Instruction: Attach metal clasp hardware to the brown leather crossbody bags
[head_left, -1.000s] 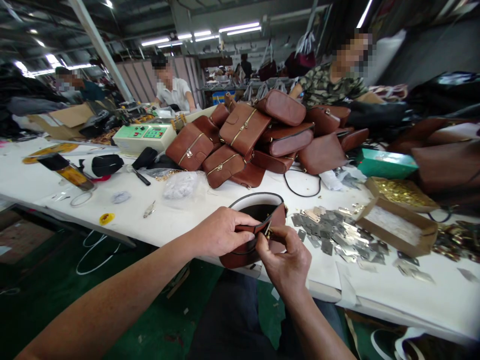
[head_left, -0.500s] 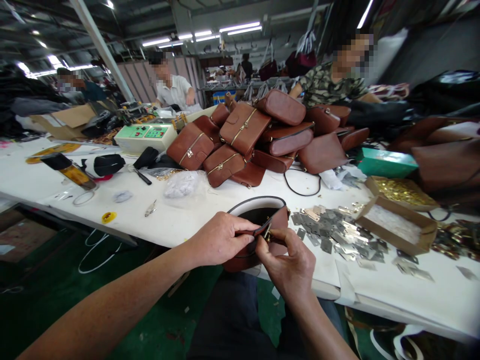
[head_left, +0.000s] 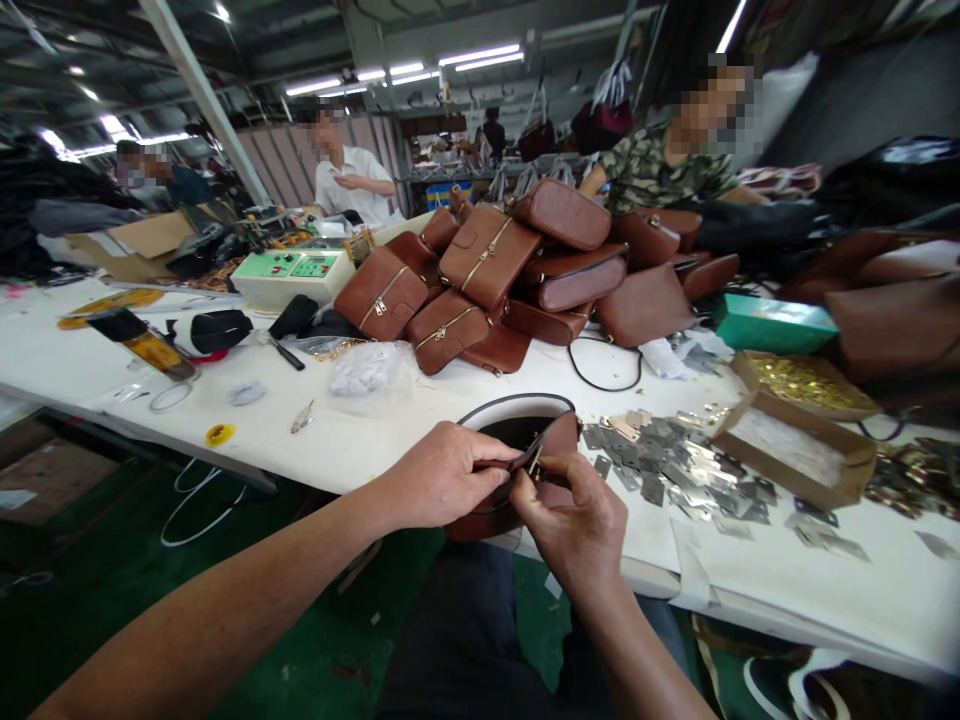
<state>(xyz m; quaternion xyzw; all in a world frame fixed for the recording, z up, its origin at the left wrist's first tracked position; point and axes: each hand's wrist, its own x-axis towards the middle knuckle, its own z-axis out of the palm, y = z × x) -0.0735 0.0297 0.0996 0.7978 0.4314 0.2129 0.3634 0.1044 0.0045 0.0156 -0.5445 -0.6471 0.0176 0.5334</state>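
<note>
A brown bag [head_left: 561,440] with a dark inside and a pale band under its rim stands open at the table's front edge. My left hand [head_left: 448,478] pinches the bag's near rim between thumb and fingers. Close beside it on the right, my right hand [head_left: 574,515] is closed on a small gold-coloured metal piece [head_left: 535,462] at the same rim. The fingers partly cover that piece, so its shape is unclear.
Brown bags [head_left: 487,255] are heaped behind. Metal plates [head_left: 675,465] lie to the right, beside a cardboard box [head_left: 799,450] and a green box [head_left: 776,325]. A bottle [head_left: 142,345] and a green-panelled machine [head_left: 292,278] are left. Several people work beyond the table.
Both hands keep their grips at the rim, with hardly any movement. Across the table, the person in white has drawn a hand in towards the chest.
</note>
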